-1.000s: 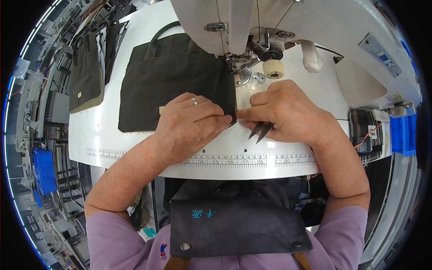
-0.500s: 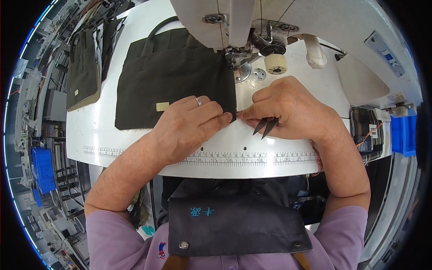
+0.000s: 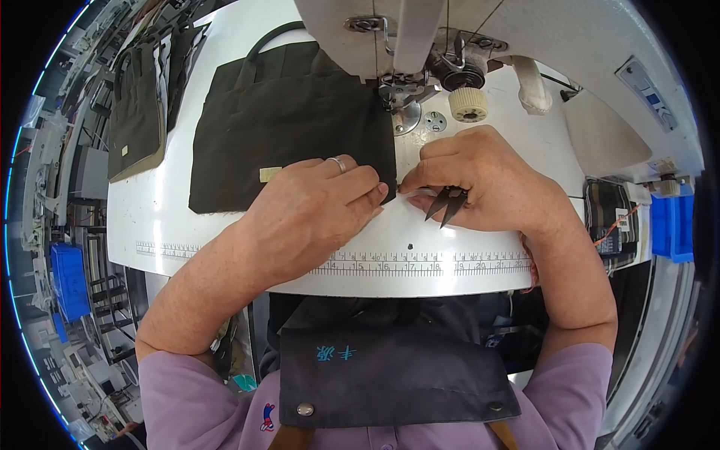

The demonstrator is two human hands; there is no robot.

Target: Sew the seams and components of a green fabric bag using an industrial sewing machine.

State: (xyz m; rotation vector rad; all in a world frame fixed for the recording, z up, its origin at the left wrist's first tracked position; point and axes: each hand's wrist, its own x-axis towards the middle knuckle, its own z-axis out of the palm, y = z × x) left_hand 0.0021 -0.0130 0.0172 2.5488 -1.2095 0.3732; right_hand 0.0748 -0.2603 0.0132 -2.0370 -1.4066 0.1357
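A dark olive fabric panel with a curved handle lies flat on the white sewing table, its right edge beside the machine's needle area. My left hand rests over its near right corner, fingers curled and closed on the fabric edge there. My right hand is just right of that corner, thumb and forefinger pinched together at the edge. Tucked in its palm are thread snips, their dark blades spread and pointing toward me. A small pale label shows on the panel next to my left hand.
The sewing machine stands over the far part of the table, its presser foot near the panel's right edge. More dark fabric pieces are stacked at the left. A printed ruler runs along the near edge. Blue bins stand at the far right.
My left hand has shifted slightly toward me and its fingers have curled more at the corner. My right hand, still with the snips, has barely moved.
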